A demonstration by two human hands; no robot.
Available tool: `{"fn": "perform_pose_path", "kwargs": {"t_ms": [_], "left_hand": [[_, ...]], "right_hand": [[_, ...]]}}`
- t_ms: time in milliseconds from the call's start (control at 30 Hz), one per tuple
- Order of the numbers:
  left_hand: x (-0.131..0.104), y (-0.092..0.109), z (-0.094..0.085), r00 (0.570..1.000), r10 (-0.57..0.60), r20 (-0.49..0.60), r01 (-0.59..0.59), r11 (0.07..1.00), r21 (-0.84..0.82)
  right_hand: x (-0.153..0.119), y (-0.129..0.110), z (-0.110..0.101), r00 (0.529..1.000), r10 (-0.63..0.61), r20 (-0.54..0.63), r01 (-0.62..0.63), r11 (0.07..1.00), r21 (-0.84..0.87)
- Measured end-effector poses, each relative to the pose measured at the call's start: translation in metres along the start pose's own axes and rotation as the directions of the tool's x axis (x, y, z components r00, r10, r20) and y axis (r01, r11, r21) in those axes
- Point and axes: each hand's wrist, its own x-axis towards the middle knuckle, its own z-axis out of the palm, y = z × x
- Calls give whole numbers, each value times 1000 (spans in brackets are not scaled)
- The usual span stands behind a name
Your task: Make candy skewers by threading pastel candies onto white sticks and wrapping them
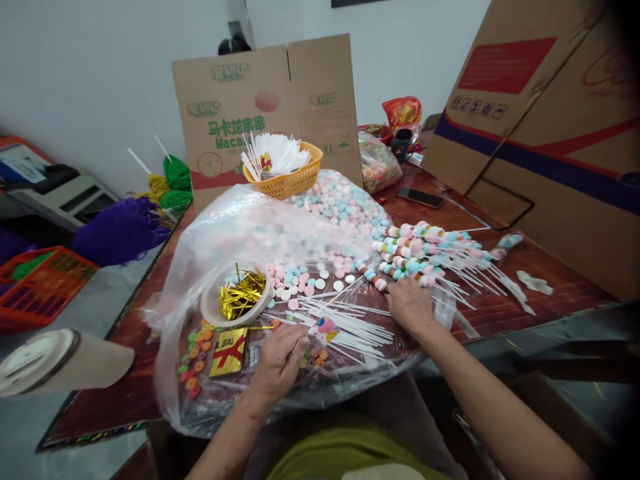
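Observation:
My left hand [281, 360] is closed, thumb against curled fingers, over the plastic sheet near the white sticks [350, 327]. Whatever it pinches is hidden. Beside it lie a colourful wrapper [326, 329], gold packet [229, 352] and ring-shaped gummies [199, 363]. My right hand [411, 307] closes around the lower part of a candy skewer [371, 275] at the near edge of a pile of candy skewers [425, 243]. Pink, blue and white round candies [295, 277] are spread between the hands and the big clear bag [200, 233]. Gold twist ties [243, 293] fill a white bowl [207, 308].
A yellow basket [290, 189] of white sticks rests on the bag before a cardboard box [320, 100]. Another large box [540, 147] leans at right, near a phone [420, 197]. A lidded paper cup [95, 360] is at left; an orange crate [55, 293] stands beyond.

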Motion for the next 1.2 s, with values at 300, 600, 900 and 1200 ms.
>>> {"fn": "perform_pose_path", "kwargs": {"t_ms": [300,600,900,1200], "left_hand": [[-3,-8,-26,981,189,52,-195,966,170],[7,7,-34,920,372,121,-389,903,184],[5,15,-35,962,254,104,-269,947,176],[6,17,-36,960,222,172,-243,963,116]], "right_hand": [[-43,7,-60,807,-559,-192,586,800,132],[-58,-14,-86,582,-802,-136,775,597,-207],[-70,-17,-79,613,-759,-222,735,650,-193],[-77,-6,-77,639,-754,-155,739,657,-150]]}}
